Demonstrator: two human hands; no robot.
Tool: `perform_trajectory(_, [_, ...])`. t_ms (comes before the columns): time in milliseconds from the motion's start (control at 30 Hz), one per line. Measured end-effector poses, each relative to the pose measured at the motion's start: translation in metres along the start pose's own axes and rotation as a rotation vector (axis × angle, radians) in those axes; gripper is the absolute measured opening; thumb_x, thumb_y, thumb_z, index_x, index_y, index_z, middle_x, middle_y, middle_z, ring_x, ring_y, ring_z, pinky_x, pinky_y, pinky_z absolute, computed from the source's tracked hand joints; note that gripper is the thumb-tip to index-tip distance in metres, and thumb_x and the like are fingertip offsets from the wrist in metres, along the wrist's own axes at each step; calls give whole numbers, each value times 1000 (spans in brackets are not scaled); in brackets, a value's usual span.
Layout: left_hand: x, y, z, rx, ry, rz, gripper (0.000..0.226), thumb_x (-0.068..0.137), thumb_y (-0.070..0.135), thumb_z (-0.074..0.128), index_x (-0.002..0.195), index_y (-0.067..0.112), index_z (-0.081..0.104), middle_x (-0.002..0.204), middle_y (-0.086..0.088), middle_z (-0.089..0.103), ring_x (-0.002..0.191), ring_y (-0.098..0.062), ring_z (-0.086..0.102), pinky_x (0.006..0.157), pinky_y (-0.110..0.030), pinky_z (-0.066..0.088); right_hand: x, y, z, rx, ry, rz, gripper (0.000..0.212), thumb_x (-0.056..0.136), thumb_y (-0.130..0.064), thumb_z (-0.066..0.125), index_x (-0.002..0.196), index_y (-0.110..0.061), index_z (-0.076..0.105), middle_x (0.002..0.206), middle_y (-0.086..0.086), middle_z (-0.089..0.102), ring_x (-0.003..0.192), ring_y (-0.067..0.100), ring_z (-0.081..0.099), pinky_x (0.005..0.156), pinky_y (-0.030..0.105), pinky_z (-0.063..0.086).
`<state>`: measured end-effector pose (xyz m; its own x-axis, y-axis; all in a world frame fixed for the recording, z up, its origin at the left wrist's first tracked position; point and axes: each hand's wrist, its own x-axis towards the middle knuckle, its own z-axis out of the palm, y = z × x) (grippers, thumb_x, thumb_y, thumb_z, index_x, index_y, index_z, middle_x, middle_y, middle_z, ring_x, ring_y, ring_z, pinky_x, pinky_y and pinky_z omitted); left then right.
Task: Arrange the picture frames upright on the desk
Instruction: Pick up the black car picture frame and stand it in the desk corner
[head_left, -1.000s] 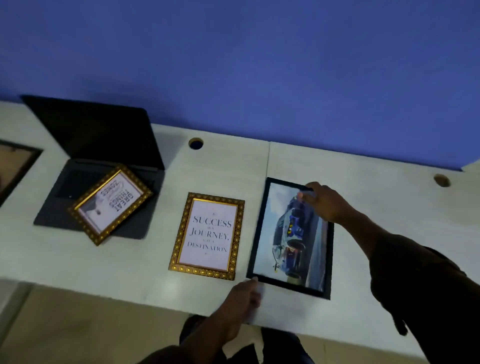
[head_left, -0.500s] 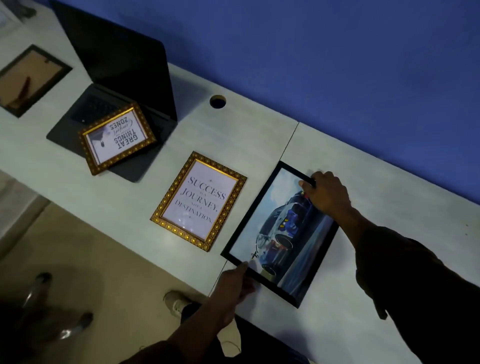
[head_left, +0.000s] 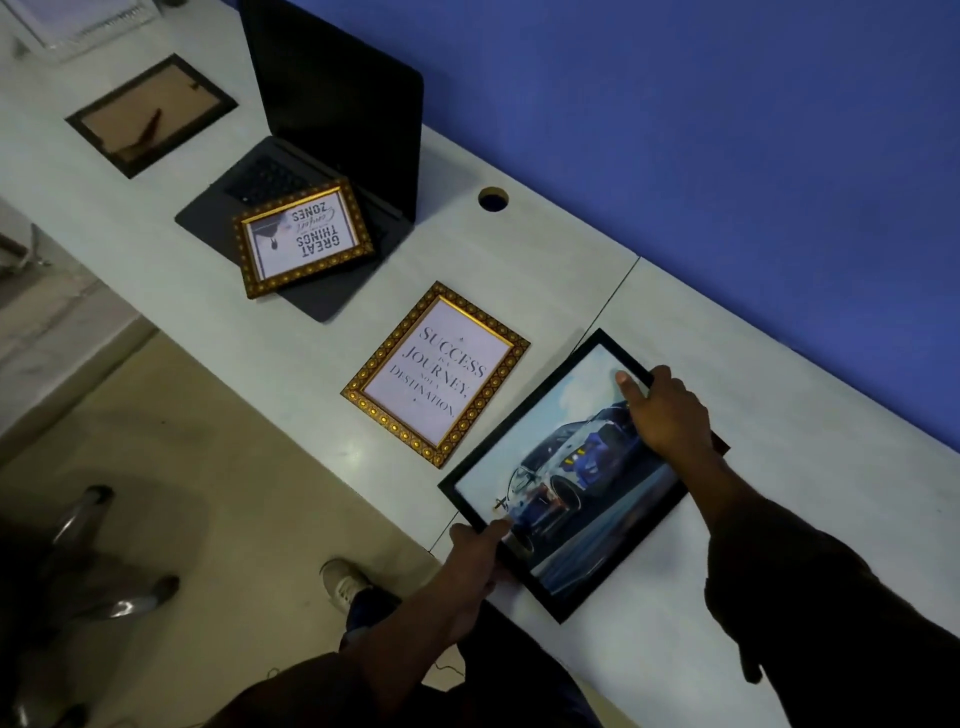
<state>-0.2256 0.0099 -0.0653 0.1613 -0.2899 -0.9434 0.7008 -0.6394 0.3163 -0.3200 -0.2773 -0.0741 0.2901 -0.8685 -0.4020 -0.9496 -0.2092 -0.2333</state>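
Currently the car picture frame (head_left: 571, 478) lies flat on the desk (head_left: 779, 415), just beside the gold quote frame (head_left: 436, 374) on the side away from the laptop (head_left: 322, 156), its long axis running from the desk's near edge toward the blue wall (head_left: 727, 130). Right hand (head_left: 667, 415) rests on the frame's far end, thumb on the glass and fingers curled over the top edge. Left hand (head_left: 475, 551) pinches the near corner, so both hands appear placed to tip the frame upright.
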Motion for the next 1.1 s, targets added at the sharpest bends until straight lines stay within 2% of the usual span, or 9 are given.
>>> perform_trajectory(167, [-23,-5,-29,-108,21,51,50,94,42,66,122,8,42,102,-10,62,77,-24,63,53,-27,51,-25,-33,-6,34,28,-102,71,95,-73,31,124,-12,53,120,18,68,110,39,64,96,51,50])
perform_trajectory(233, [-28,-6,-48,-154,36,79,46,95,43,64,118,10,44,104,-10,65,82,-26,66,53,-28,51,-35,-56,-7,39,37,-143,70,95,-73,31,122,-13,54,118,16,68,107,37,64,96,51,50])
perform_trajectory(333, [-31,-9,-85,-230,84,128,51,92,52,63,122,15,45,122,-9,65,105,-29,67,72,-34,48,-50,-104,-3,50,43,-218,69,94,-74,30,119,-15,54,115,14,68,104,36,64,94,52,51])
perform_trajectory(467, [-44,7,-142,-303,159,227,59,93,54,61,136,20,40,127,0,58,114,-25,59,96,-42,46,-70,-175,6,114,28,-285,70,94,-74,31,123,-14,51,120,15,66,107,37,63,94,51,50])
perform_trajectory(600, [-61,38,-219,-375,230,368,59,96,50,59,146,25,37,141,1,52,128,-26,51,107,-47,39,-94,-256,17,209,2,-357,75,90,-78,31,126,-14,50,122,14,64,108,34,62,94,49,50])
perform_trajectory(667, [-73,57,-256,-404,275,439,58,97,47,58,148,27,38,146,1,51,133,-26,49,112,-51,36,-104,-292,23,269,-18,-381,70,93,-73,36,129,-15,50,125,13,64,112,33,61,91,43,48])
perform_trajectory(733, [-83,76,-297,-431,313,515,54,99,45,56,147,28,40,145,2,52,130,-24,51,109,-49,38,-118,-331,30,343,-28,-416,66,95,-69,40,131,-15,50,127,14,64,114,34,61,88,39,46])
perform_trajectory(900, [-116,122,-390,-460,396,704,41,103,36,50,141,23,47,128,5,63,98,-5,61,70,-27,44,-157,-416,49,455,-68,-471,62,101,-57,45,150,-19,39,143,16,59,128,39,57,104,46,45])
perform_trajectory(1100, [-144,168,-475,-430,459,825,40,101,43,50,139,31,53,127,7,68,111,-14,66,70,-28,48,-175,-495,65,495,-84,-552,60,98,-60,47,139,-16,46,136,14,62,122,35,61,99,43,51])
